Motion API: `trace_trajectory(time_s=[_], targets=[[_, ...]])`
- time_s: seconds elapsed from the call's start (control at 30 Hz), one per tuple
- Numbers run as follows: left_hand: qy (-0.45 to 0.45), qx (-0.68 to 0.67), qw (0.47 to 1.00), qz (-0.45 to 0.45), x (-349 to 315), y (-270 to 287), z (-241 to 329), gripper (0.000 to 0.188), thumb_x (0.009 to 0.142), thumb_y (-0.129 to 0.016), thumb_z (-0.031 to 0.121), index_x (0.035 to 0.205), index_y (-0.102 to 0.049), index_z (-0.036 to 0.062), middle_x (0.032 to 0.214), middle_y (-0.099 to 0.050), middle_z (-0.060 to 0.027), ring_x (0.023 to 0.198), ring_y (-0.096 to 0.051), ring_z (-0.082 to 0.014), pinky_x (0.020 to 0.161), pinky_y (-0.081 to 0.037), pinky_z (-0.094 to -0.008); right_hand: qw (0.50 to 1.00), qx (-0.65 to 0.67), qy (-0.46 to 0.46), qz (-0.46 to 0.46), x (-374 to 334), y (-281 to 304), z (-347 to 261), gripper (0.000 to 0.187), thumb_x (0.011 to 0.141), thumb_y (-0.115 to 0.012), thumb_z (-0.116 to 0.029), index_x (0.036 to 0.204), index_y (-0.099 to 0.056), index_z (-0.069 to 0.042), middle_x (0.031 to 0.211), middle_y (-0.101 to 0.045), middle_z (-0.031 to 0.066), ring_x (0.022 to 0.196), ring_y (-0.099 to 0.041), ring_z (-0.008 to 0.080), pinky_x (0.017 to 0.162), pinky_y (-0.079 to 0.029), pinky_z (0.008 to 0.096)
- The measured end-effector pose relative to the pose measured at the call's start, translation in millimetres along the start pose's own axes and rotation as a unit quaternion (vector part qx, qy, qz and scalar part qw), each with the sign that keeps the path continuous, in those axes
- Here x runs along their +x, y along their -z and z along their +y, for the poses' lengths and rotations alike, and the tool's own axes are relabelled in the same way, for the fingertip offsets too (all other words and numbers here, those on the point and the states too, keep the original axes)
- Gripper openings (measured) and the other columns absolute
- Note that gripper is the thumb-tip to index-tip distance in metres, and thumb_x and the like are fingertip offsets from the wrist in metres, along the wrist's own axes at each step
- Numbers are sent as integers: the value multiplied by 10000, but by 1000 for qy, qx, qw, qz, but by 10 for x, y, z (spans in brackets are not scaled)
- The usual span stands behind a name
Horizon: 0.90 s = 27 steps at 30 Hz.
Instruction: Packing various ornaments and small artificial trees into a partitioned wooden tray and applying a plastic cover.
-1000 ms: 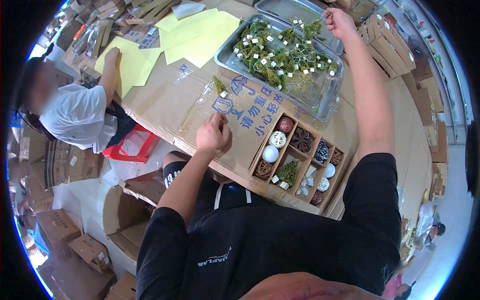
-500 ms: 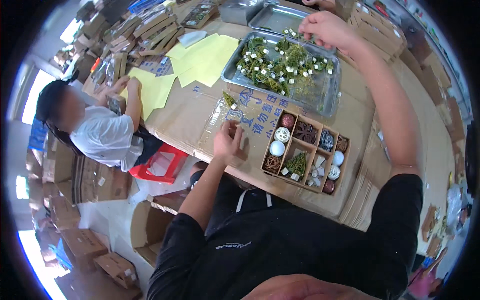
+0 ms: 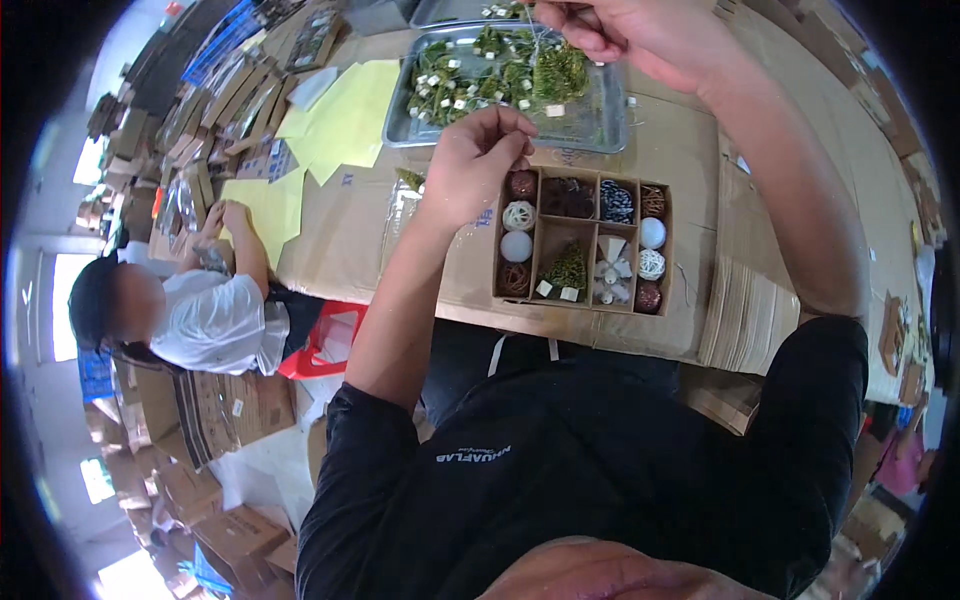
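Note:
My right hand (image 3: 625, 40) is pinched over the far tray, and a small green bottle-brush tree (image 3: 560, 75) with a white block base hangs beneath its fingers, apparently by a thin thread. My left hand (image 3: 478, 160) is raised in front of the tray with its fingers curled toward the thumb; anything between them is too small to make out. The metal tray (image 3: 600, 138) holds many similar trees in a tangle. Near me is a divided cardboard box (image 3: 535, 225) with balls, a pinecone, brown and silvery ornaments, and green trees in one compartment.
Another small tree (image 3: 410, 180) lies on the cardboard-covered table left of my left hand. Yellow sheets (image 3: 345, 115) and stacked filled boxes (image 3: 235, 100) are farther left, where a co-worker (image 3: 205, 310) sits. Flattened cardboard (image 3: 755, 290) is stacked at the right.
My right hand has lifted a small tree out of the tray cluster. My left hand has moved up and right toward it, its fingers curling. The whole view has shifted.

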<state>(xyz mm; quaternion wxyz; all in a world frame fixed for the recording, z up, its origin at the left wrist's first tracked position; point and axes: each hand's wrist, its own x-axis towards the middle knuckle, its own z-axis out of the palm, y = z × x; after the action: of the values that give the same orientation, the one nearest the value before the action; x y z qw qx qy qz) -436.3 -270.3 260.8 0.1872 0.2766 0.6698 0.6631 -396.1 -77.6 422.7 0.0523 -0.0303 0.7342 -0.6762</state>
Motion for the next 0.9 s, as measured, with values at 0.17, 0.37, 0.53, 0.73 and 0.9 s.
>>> trace_trajectory(time_s=[0.17,0.37,0.53,0.73,0.9], targets=[[-95,12,995,29,189,-257,121,752,813,-799,186,1393,-357,0,1309,-484,-154,1094,-564,-217,908,-496,-334,999,35,-39,-12,-148,172,83,219,1003,-513,-144,847,-597,-16,697,-570,28,520,-446,82,471,-330,238],[-77,35,992,-90,339,-329,444,409,813,-795,186,1138,-617,11,994,-636,-29,920,-561,-110,861,-452,-278,995,-47,-52,-73,-291,203,-113,190,994,-550,-153,954,-624,18,732,-598,21,551,-478,60,475,-354,203],[-127,-23,980,-149,132,-459,485,179,956,-536,53,1107,-606,-15,940,-635,-42,823,-583,-102,784,-474,-258,930,-176,280,-161,-302,472,119,172,986,-577,-164,1006,-645,-8,771,-623,-5,577,-496,45,526,-388,184],[-25,-266,957,-116,-257,-555,346,403,1011,-526,398,1058,-559,-1,899,-601,-72,805,-618,-179,782,-514,-294,858,-384,329,92,-642,172,323,156,950,-607,-168,1007,-689,-49,889,-671,11,735,-619,94,586,-477,234],[27,-406,913,33,-627,-694,482,404,938,-656,389,1070,-550,22,944,-625,-77,875,-635,-175,747,-532,-300,790,-464,368,156,-1132,-471,789,218,739,-702,33,935,-715,-62,1052,-655,73,886,-641,237,751,-526,328]])
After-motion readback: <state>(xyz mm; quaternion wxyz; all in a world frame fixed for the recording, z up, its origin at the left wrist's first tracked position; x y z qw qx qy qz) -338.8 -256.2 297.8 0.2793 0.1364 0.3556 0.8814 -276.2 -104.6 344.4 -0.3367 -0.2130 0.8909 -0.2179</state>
